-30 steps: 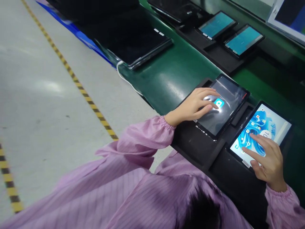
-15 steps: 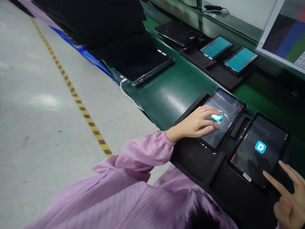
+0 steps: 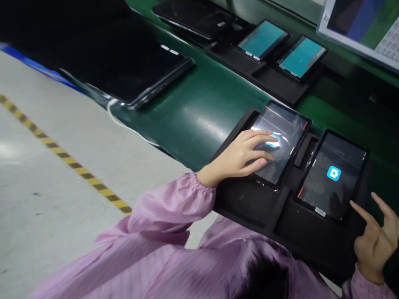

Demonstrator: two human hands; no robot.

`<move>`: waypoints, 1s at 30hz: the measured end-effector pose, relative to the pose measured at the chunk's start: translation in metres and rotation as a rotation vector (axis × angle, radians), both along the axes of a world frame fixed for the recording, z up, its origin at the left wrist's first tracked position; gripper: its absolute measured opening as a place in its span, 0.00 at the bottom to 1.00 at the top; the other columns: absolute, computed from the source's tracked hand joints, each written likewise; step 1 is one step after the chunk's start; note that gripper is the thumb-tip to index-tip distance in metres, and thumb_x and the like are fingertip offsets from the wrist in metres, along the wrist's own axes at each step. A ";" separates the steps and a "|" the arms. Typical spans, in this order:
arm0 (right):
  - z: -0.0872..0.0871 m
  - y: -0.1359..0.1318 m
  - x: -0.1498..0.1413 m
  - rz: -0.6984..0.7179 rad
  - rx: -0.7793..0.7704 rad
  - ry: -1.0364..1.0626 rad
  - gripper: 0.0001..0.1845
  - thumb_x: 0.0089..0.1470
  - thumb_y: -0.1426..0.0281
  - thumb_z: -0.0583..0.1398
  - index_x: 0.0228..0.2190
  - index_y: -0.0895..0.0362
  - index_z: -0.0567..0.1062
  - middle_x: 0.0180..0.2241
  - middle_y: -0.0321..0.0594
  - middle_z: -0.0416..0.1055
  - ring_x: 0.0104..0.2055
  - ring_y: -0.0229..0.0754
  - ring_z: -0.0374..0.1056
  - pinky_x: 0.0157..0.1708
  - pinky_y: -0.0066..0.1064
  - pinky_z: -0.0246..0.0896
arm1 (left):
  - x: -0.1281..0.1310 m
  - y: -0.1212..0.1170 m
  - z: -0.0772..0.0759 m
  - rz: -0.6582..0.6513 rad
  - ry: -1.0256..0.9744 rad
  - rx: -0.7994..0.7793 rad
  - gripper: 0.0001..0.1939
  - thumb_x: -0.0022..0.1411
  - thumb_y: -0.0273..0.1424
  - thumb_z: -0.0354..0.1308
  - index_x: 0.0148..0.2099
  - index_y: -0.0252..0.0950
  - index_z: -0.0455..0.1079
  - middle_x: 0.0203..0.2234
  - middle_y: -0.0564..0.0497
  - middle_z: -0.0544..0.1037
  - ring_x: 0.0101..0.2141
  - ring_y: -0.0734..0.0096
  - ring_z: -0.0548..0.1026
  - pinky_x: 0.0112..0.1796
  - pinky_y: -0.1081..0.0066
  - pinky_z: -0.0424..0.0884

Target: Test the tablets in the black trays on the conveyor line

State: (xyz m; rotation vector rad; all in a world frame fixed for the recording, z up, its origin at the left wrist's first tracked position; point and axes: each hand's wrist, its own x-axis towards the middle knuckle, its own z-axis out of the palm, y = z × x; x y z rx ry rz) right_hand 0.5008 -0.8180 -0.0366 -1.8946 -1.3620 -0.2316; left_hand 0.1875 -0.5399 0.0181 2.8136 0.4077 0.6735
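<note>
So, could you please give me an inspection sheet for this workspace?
Surface: green bench top, glossy.
Things: left tablet and right tablet on a black tray, each showing a blue icon.
Clutter: two teal-screened tablets on another tray; black panel with white labels.
Hands: left hand over the left tablet, right hand beside the right tablet; fingers spread, contact unclear.
Cables: white cable by the bench edge.
Surroundings: yellow-and-black floor tape; color chart, partly in view.
</note>
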 end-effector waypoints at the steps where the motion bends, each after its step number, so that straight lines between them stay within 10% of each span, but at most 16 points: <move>1: 0.000 0.000 0.000 0.003 -0.007 -0.010 0.29 0.73 0.56 0.46 0.46 0.45 0.87 0.64 0.38 0.73 0.56 0.62 0.73 0.54 0.59 0.63 | 0.000 0.000 -0.001 -0.003 -0.005 -0.002 0.22 0.80 0.38 0.46 0.47 0.41 0.83 0.60 0.43 0.79 0.64 0.51 0.72 0.63 0.52 0.67; 30: -0.001 -0.010 0.000 0.008 -0.073 -0.119 0.25 0.73 0.59 0.50 0.43 0.53 0.86 0.63 0.49 0.73 0.58 0.61 0.73 0.54 0.54 0.61 | 0.003 -0.006 -0.008 -0.087 0.026 -0.068 0.24 0.81 0.44 0.49 0.44 0.42 0.85 0.61 0.46 0.78 0.63 0.51 0.72 0.63 0.55 0.66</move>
